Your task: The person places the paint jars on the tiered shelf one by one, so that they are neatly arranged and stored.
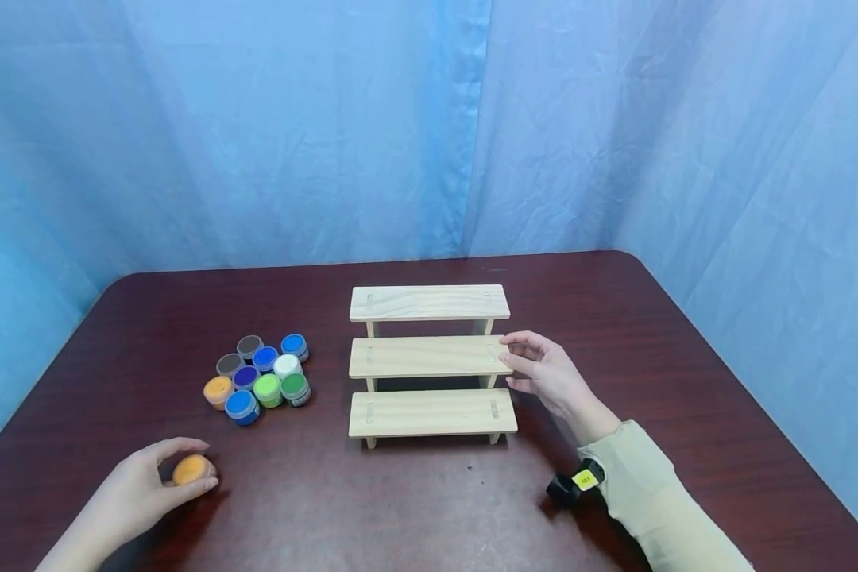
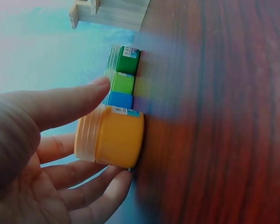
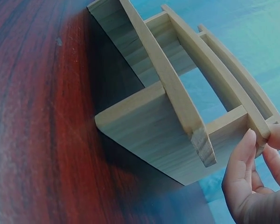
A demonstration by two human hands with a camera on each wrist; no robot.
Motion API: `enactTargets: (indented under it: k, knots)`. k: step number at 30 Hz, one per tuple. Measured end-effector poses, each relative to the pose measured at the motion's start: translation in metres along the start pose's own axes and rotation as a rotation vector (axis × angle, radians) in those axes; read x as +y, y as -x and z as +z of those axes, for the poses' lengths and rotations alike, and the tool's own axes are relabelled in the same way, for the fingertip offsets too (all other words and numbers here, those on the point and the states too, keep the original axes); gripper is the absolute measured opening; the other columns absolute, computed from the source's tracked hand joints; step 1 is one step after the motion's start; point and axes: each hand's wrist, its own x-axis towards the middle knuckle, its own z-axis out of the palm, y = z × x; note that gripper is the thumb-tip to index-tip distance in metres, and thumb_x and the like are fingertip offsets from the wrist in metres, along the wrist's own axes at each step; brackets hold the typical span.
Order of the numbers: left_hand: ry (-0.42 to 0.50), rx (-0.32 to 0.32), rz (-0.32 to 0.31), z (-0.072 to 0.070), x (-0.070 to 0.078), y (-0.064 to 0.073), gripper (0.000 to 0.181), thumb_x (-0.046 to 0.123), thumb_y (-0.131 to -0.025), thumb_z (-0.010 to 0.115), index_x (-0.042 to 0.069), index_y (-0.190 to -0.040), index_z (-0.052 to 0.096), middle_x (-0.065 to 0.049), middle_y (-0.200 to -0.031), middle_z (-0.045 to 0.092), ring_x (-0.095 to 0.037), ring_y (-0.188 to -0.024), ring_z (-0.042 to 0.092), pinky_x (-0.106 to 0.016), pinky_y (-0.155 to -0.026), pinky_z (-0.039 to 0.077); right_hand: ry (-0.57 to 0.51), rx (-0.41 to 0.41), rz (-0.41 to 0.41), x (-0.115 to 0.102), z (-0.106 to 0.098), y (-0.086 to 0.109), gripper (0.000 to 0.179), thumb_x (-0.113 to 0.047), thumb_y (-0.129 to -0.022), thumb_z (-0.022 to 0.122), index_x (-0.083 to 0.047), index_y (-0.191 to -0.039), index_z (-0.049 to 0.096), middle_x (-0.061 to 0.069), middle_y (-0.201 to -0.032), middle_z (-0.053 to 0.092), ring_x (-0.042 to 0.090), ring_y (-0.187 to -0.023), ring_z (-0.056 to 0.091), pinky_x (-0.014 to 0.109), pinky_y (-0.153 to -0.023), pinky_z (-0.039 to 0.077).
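At the near left of the table, my left hand (image 1: 146, 485) curves its thumb and fingers round an orange paint jar (image 1: 191, 469). The left wrist view shows that jar (image 2: 119, 137) on its side in the picture, its clear lid toward the palm and its base close to the tabletop. A three-tier wooden step shelf (image 1: 429, 357) stands mid-table. My right hand (image 1: 543, 373) pinches the right end of its middle board between thumb and fingers; in the right wrist view the fingertips (image 3: 246, 140) lie at that board's end.
Left of the shelf sits a cluster of paint jars: blue (image 1: 242, 405), light green (image 1: 268, 389), dark green (image 1: 295, 388), white (image 1: 287, 365), another orange (image 1: 218, 391) and several others. Blue curtains (image 1: 293, 135) hang behind the dark wooden table (image 1: 314, 500). A black wrist device (image 1: 575, 483) is on my right wrist.
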Motion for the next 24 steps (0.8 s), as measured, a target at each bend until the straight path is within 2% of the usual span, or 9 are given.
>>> enactTargets:
  k: [10, 17, 24]
  knots:
    - [0.022, -0.011, -0.009, -0.001, -0.006, 0.002, 0.064, 0.047, -0.071, 0.075, 0.001, -0.114, 0.060, -0.021, -0.107, 0.064, -0.027, -0.091, 0.059, -0.045, -0.072, 0.052, 0.000, 0.011, 0.001, -0.001, 0.000, 0.000, 0.019, -0.003, -0.089, 0.058, -0.021, -0.097, 0.058, -0.009, -0.085, 0.056, 0.005, -0.076, 0.057, 0.022, -0.064, 0.053]
    - [0.056, -0.060, -0.058, -0.002, -0.010, 0.001, 0.066, 0.047, -0.070, 0.075, 0.003, -0.116, 0.059, -0.020, -0.110, 0.064, -0.028, -0.094, 0.061, -0.043, -0.072, 0.053, -0.022, 0.012, -0.002, -0.001, 0.002, 0.000, 0.020, -0.002, -0.089, 0.057, -0.021, -0.096, 0.059, -0.008, -0.084, 0.055, 0.006, -0.074, 0.056, 0.021, -0.063, 0.053]
    - [0.079, -0.074, -0.069, -0.001, -0.012, 0.000, 0.065, 0.044, -0.070, 0.076, 0.003, -0.116, 0.059, -0.019, -0.111, 0.063, -0.033, -0.097, 0.062, -0.044, -0.073, 0.054, -0.031, 0.017, -0.016, 0.001, 0.003, 0.001, 0.019, -0.003, -0.089, 0.057, -0.020, -0.096, 0.058, -0.006, -0.083, 0.053, 0.007, -0.074, 0.055, 0.020, -0.062, 0.052]
